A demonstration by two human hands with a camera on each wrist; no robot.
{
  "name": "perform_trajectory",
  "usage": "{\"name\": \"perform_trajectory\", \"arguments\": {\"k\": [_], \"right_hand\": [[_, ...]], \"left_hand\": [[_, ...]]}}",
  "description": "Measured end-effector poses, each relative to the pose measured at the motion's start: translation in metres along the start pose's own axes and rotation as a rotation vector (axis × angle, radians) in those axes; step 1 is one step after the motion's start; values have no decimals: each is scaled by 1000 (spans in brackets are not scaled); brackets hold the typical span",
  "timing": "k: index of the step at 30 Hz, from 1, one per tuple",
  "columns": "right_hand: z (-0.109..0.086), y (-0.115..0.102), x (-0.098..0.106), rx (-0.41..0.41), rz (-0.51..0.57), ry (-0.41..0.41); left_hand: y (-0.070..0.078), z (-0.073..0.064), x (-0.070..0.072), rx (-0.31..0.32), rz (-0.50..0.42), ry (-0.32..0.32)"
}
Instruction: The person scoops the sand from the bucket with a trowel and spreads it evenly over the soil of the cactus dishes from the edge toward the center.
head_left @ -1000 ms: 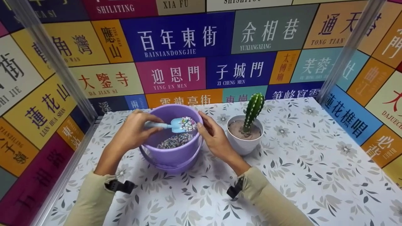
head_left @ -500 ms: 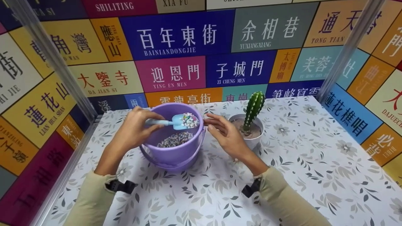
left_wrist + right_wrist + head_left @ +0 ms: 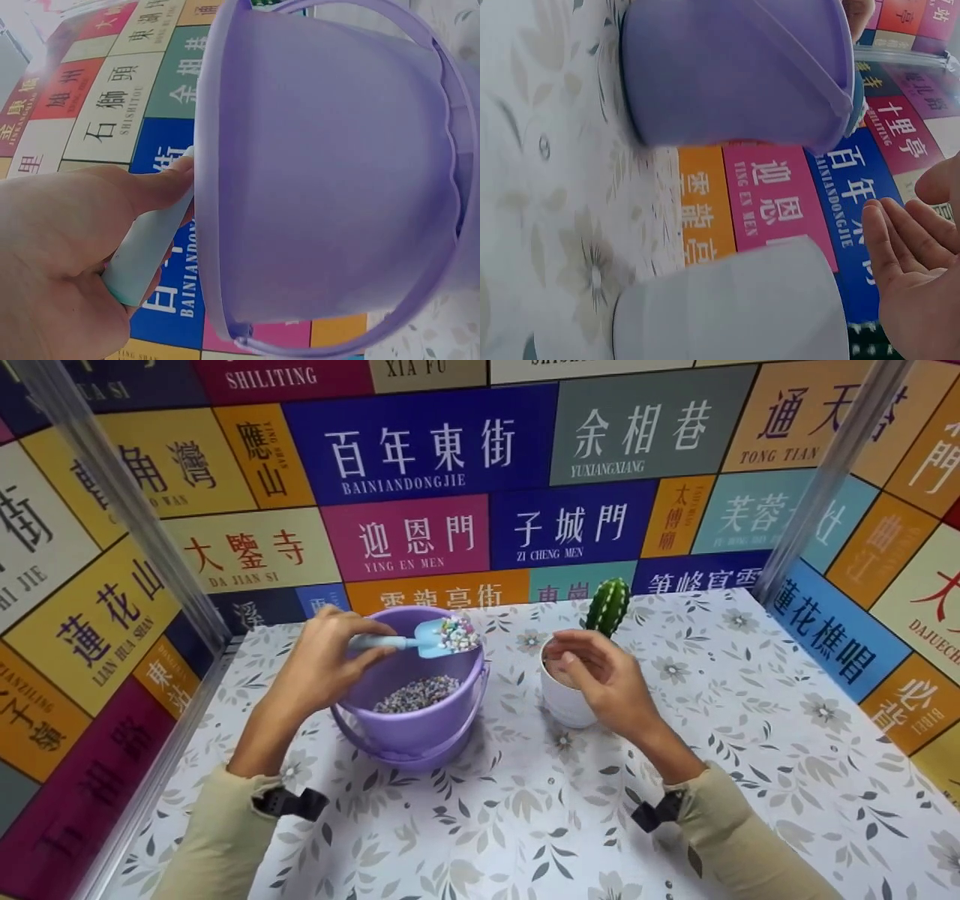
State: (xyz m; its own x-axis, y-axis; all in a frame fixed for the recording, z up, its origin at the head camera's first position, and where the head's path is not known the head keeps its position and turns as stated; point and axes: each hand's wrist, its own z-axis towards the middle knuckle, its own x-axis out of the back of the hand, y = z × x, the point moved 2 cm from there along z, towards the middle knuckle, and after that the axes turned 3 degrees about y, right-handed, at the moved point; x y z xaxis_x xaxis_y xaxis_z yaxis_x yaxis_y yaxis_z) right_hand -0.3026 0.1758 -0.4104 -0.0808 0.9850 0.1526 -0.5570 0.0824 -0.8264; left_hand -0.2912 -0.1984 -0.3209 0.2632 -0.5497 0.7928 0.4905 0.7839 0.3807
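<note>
My left hand (image 3: 322,656) pinches the handle of a small light-blue toy shovel (image 3: 430,640), whose blade carries a heap of multicoloured pebbles (image 3: 459,634). The blade is over the right rim of a purple bucket (image 3: 409,731). More fine pebbles (image 3: 420,694) lie inside it. In the left wrist view the bucket's wall hides the blade, while the handle (image 3: 146,251) shows in the grip. My right hand (image 3: 616,682), fingers loosely bent and holding nothing, is at the white pot (image 3: 562,701), covering part of it. A green cactus (image 3: 609,606) rises behind that hand.
A floral-patterned cloth (image 3: 480,825) covers the table. The bucket's purple handle (image 3: 480,709) hangs down at its side. Panels with coloured street names (image 3: 420,442) stand behind and on both sides, with clear corner posts (image 3: 817,480).
My right hand has let go of the bucket rim and moved right to the pot. The shovel with its pebbles has risen slightly and shifted right toward the bucket's rim.
</note>
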Motion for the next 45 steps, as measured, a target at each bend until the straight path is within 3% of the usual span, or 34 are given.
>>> {"name": "perform_trajectory", "arguments": {"k": [11, 18, 22, 25, 33, 37, 40, 45], "right_hand": [[-5, 16, 50, 25, -103, 206], [-3, 34, 66, 12, -107, 304], [-2, 46, 72, -13, -171, 335], [-2, 54, 74, -63, -227, 291], [-8, 72, 75, -196, -253, -11], [-13, 78, 74, -246, -255, -119], [-15, 82, 74, -271, -241, -159], [-17, 85, 72, -287, -207, -148]], "left_hand": [[22, 13, -16, 3, -45, -18], [32, 18, -28, 21, -48, -32], [37, 22, -34, -9, -44, -38], [41, 26, -39, -41, -41, -43], [47, 34, -53, -81, -53, -66], [51, 37, -58, -85, -41, -73], [53, 41, -60, -90, -24, -72], [59, 48, -62, -101, -6, -91]]}}
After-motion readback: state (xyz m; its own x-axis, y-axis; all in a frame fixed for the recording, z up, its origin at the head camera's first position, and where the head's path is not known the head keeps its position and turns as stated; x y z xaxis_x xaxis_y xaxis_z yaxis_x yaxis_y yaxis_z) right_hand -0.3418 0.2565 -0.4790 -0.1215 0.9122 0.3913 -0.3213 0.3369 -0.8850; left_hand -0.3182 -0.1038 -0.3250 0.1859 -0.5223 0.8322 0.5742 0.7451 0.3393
